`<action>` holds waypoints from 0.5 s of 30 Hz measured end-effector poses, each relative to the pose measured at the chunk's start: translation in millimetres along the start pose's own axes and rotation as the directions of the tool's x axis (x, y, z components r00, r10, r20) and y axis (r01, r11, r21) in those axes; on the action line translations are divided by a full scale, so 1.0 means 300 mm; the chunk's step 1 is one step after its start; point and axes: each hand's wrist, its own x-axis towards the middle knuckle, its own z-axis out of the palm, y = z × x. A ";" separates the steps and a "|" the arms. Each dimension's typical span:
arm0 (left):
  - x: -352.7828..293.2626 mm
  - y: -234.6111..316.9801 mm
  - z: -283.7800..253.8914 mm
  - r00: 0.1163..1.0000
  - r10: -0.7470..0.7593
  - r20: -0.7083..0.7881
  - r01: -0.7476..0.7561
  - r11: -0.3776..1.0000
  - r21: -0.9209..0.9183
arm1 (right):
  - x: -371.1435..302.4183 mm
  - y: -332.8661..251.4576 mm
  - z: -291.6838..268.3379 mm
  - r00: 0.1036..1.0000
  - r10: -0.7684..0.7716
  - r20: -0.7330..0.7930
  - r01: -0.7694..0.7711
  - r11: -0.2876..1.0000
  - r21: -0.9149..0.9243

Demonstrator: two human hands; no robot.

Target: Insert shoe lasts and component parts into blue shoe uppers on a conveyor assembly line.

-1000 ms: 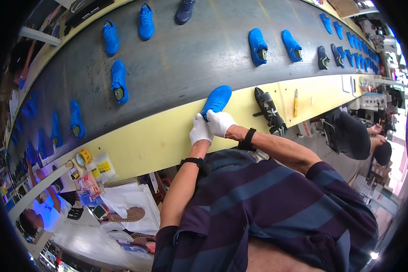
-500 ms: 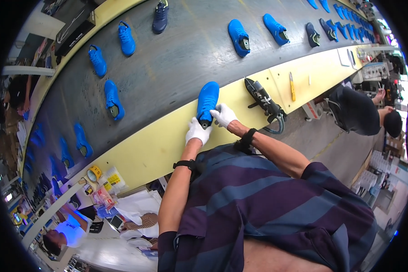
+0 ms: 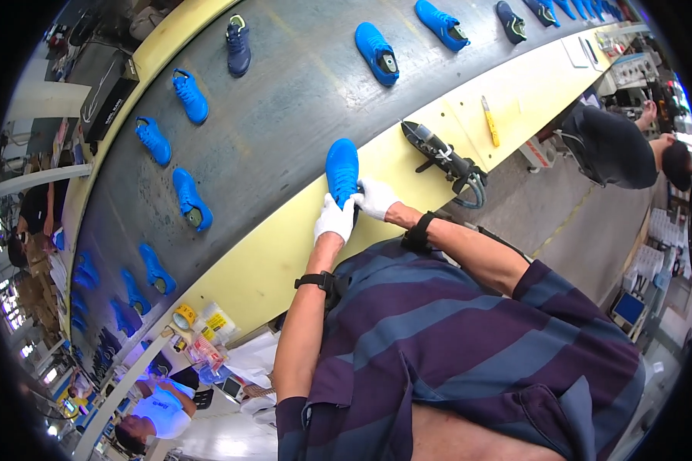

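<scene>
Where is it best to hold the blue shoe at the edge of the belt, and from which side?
Probably at the heel end, from the yellow ledge side. The blue shoe lies sole down, toe pointing away across the belt, heel nearest the person. Both gloved hands, left hand and right hand, already meet there.

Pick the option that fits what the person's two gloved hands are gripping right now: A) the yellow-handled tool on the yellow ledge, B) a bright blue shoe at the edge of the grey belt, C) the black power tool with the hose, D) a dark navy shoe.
B: both the left hand and the right hand close on the heel end of the bright blue shoe, which lies where the grey belt meets the yellow ledge.
</scene>
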 end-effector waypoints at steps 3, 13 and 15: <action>0.004 0.030 0.001 0.999 -0.033 0.026 0.031 0.996 0.081 | 0.001 -0.001 -0.013 1.000 -0.008 0.007 0.008 0.999 0.050; 0.008 0.098 0.017 0.996 -0.093 0.012 0.089 0.978 0.188 | -0.006 0.097 0.027 0.981 -0.190 -0.032 0.187 0.980 -0.069; 0.002 0.113 0.039 0.994 -0.109 -0.019 0.111 0.970 0.214 | -0.012 0.117 0.033 0.978 -0.207 -0.031 0.206 0.978 -0.023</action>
